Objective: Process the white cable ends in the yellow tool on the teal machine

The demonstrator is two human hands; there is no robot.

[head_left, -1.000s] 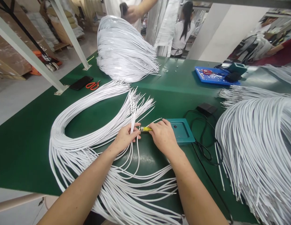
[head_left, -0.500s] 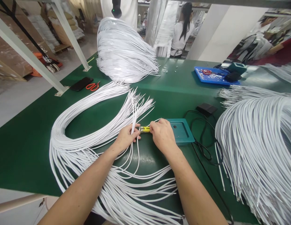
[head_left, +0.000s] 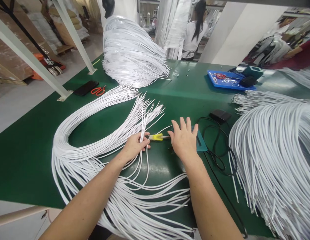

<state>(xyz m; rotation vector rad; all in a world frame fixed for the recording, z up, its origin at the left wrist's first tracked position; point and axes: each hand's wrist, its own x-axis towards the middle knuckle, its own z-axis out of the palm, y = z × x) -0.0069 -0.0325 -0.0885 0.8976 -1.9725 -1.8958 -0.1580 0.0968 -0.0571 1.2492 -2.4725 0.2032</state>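
Observation:
My left hand (head_left: 135, 146) is closed at the middle of the bench. Its fingers grip the end of a small yellow-handled tool (head_left: 156, 137), with a few white cables (head_left: 144, 123) running through the same grasp. A thin metal shaft on the tool points right; its exact kind is unclear. My right hand (head_left: 184, 141) is open, fingers spread, holding nothing visible, just right of the shaft. Beneath it lies a teal tray (head_left: 201, 144), mostly covered by the hand. A bundle of white cables (head_left: 77, 133) curves around to the left.
A large coil of white cable (head_left: 130, 53) stands at the back, another pile (head_left: 275, 143) on the right. A black box (head_left: 220, 116) with black cord, a blue tray (head_left: 227, 81), orange-handled scissors (head_left: 98, 90) and a black phone (head_left: 86, 88) lie around. People are beyond the bench.
My right hand has let go of the yellow-handled tool and moved right, its fingers spreading over the teal tray. The left hand stays in place with its grip.

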